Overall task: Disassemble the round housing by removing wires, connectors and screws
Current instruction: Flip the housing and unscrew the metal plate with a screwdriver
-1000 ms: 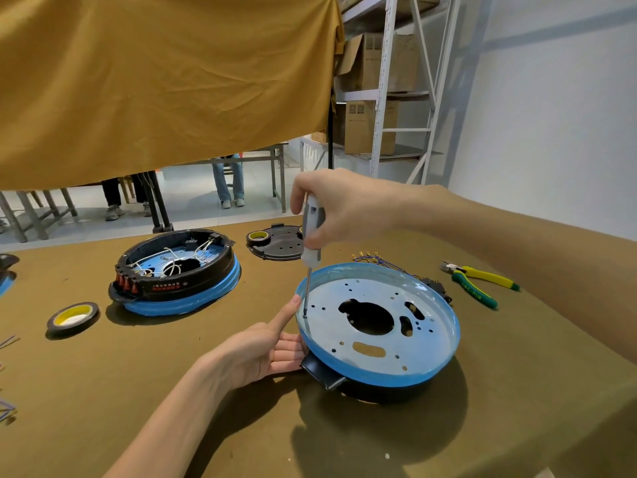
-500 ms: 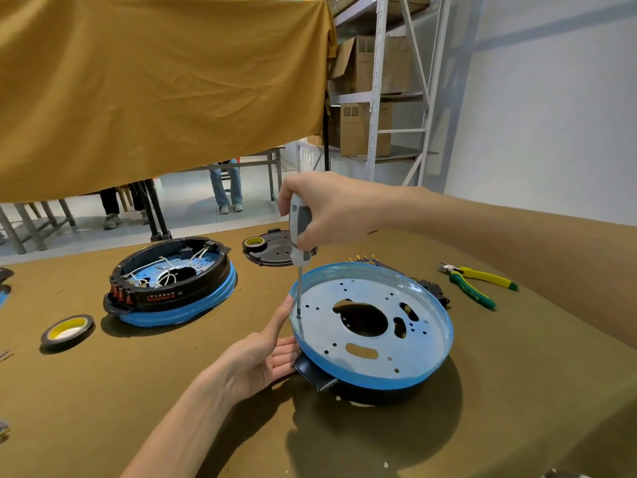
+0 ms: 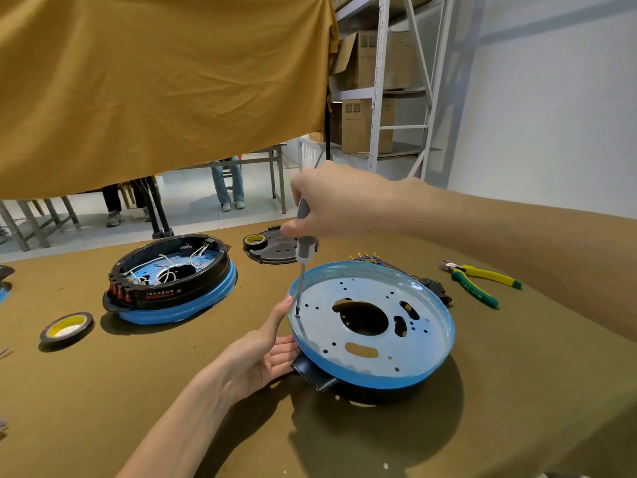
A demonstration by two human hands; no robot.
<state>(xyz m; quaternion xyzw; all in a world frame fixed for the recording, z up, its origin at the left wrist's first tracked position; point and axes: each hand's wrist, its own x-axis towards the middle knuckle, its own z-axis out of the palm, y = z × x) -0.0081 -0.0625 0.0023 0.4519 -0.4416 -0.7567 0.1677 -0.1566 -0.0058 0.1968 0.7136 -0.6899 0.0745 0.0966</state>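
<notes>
A: One round housing (image 3: 372,326) on the counter (image 3: 517,391), blue rim up, perforated plate facing the camera, black base under it. Sits near the counter's near-right part.

B: Hands?

A: Right hand (image 3: 341,201) wrapped around the grey handle of a screwdriver (image 3: 305,250), fingers curled tight on it. Shaft near vertical, tip down on a screw (image 3: 297,315) at the housing's left inner edge. Left hand (image 3: 262,357) against the housing's left side: fingers straight under the rim, thumb up along the rim just beside the shaft. Open palm, bracing, no pinch.

B: Wires?

A: Loose wire bundle (image 3: 372,258) with yellow terminals lies just behind the housing, touching or nearly touching the far rim, cannot tell which. Black connector block (image 3: 436,288) at the housing's far right.

B: Rest of the counter?

A: Yellow-green pliers (image 3: 482,282) right of the housing, apart from it. Black cover plate (image 3: 275,248) behind the housing, tape roll (image 3: 254,241) on it. Second housing (image 3: 172,277) well left of the first, wiring inside. Another tape roll (image 3: 66,328) further left of that.
</notes>
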